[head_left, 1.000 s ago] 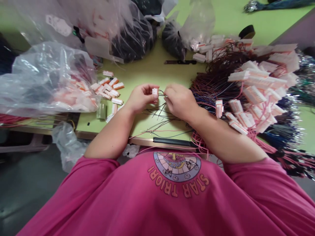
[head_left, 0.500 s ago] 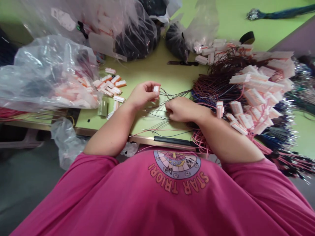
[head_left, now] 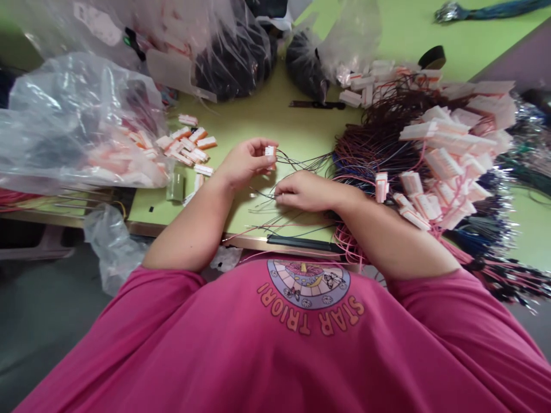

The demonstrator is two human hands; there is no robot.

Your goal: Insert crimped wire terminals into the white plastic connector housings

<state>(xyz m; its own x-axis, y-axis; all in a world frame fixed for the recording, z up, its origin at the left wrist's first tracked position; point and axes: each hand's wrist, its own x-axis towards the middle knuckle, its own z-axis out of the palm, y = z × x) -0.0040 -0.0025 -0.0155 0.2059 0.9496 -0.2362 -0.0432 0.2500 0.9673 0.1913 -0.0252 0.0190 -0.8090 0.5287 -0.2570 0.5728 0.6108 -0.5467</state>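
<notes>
Between the thumb and fingers of my left hand is a small white and orange connector housing. Dark wires run from it to the right, into a big bundle. My right hand is closed low over the table, just right of the connector, with its fingertips at the ends of thin dark wires. The fingertips seem pinched on a wire, though the fingers partly hide it. Several loose wires lie below this hand, near the table edge. A pile of connector housings lies left of my left hand.
A clear plastic bag of connectors stands at left, beside a green roll. Dark-filled bags stand at the back. A black cutter lies behind my hands. The wire bundle with white connectors fills the right side.
My right hand has moved left and toward the loose wire ends, its fingers now reaching further out. My left hand still holds the connector in nearly the same place. The view has shifted slightly.
</notes>
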